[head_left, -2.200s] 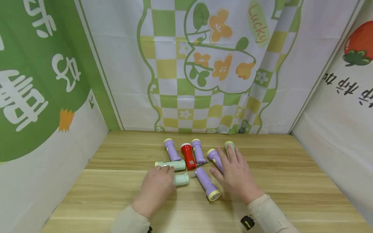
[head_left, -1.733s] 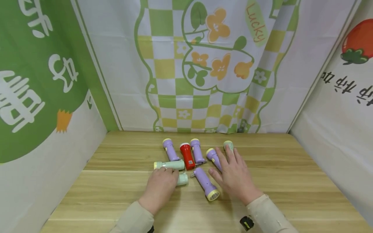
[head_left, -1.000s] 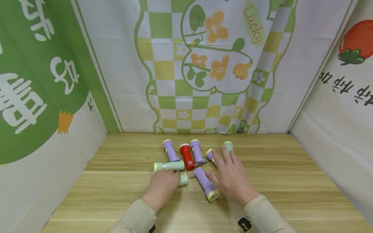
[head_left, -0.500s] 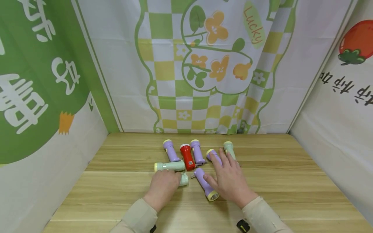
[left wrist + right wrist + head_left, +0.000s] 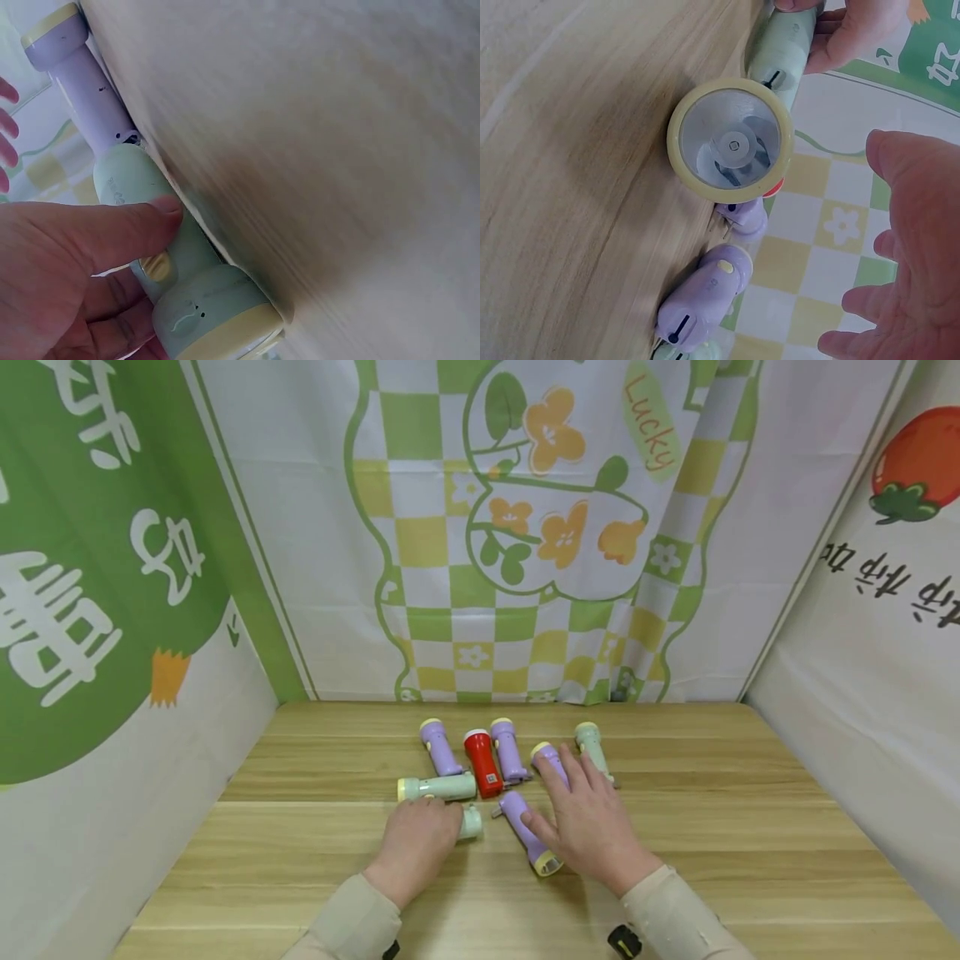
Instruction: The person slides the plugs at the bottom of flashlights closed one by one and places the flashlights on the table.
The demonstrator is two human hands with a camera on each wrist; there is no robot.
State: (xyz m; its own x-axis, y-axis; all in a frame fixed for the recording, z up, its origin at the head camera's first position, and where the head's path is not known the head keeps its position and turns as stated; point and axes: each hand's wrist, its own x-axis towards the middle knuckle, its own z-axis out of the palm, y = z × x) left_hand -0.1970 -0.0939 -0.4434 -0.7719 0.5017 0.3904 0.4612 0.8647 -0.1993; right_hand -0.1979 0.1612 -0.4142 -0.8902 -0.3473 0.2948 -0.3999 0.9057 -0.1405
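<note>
From where I stand, the left hand (image 5: 418,847) has its thumb and bent fingers closed round a pale green flashlight (image 5: 471,824) lying on the wooden table (image 5: 720,793), its base poking out to the right past the knuckles. A second green flashlight (image 5: 446,788) lies just beyond those knuckles, so there is little room on that side. The right hand (image 5: 595,835) holds nothing; its fingers are spread and nearly straight above the table, the thumb over a purple flashlight (image 5: 521,818) whose yellow-rimmed lens faces the person. Its fingertips reach over another purple flashlight (image 5: 550,762), and a third green flashlight (image 5: 590,745) lies just past them. The right wrist view shows a gap between that palm and the lights below. Farther back, a red flashlight (image 5: 482,762) sits close between a left purple flashlight (image 5: 440,750) and a right purple flashlight (image 5: 507,752), all three heads toward the table's back edge, where a checkered curtain (image 5: 562,639) hangs. The whole group keeps to the middle; wide stretches of wood grain run from it to the left and right edges, and the front edge is out of sight.
</note>
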